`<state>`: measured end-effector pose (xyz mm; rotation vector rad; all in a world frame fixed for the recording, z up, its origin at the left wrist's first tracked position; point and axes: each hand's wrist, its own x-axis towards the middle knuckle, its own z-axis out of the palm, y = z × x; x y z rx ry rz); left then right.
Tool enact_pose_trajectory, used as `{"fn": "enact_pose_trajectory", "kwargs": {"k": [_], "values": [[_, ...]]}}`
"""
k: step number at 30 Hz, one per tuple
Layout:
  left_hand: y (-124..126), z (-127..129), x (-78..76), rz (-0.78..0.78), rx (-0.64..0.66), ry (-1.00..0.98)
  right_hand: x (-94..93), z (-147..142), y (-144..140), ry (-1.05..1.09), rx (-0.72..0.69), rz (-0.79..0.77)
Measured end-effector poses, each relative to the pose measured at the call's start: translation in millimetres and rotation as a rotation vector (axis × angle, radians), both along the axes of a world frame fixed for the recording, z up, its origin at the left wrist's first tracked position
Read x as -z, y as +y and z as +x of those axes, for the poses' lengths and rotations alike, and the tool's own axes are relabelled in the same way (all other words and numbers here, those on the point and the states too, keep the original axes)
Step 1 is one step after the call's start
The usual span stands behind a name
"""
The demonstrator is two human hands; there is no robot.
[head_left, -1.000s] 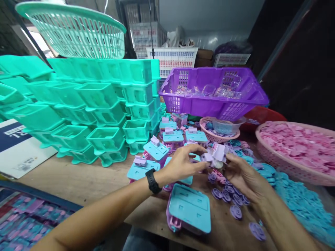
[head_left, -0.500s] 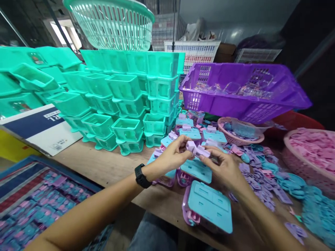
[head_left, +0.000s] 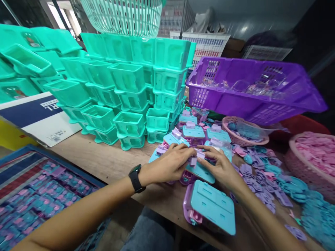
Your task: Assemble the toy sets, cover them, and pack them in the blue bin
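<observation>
My left hand, with a black watch on the wrist, is closed on a small lilac plastic piece. Across from it, my right hand pinches the far side of the lilac pieces with thumb and fingers. Both hands are over a blue-lidded box; whether the pieces touch its lid I cannot tell. Nearer to me stands another clear purple-edged box with a flat blue lid and pink bits inside. Behind my hands are several similar boxes, with lilac pieces standing on their lids.
Stacks of green bins fill the left and back. A purple crate stands at the back right, above a pink basket. Loose lilac parts and blue parts lie at right. A blue-edged tray sits lower left.
My left hand has turned over, its fingers now on top of the lilac piece. Both hands have moved slightly down, and the view has shifted a little.
</observation>
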<state>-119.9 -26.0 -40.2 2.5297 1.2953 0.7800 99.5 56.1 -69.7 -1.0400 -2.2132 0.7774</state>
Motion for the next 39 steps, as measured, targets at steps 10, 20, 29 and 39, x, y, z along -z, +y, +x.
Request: {"fn": "enact_pose_trajectory", "kwargs": {"k": [10,20,29,39], "values": [[8,-6,3.1,0.013,0.044,0.117,2.9,2,4,-0.06,-0.004,0.082],[6,4,-1.5,0.056,0.015,0.272,13.8,-1,-9,-0.092,0.101,0.156],[-7,26,0.4,0.027,-0.155,-0.339,-4.6,17,-29,0.091,0.147,0.241],[-30,78,-15.4,-0.484,-0.149,-1.151,-13.1,20,-79,0.371,0.2,0.152]]}}
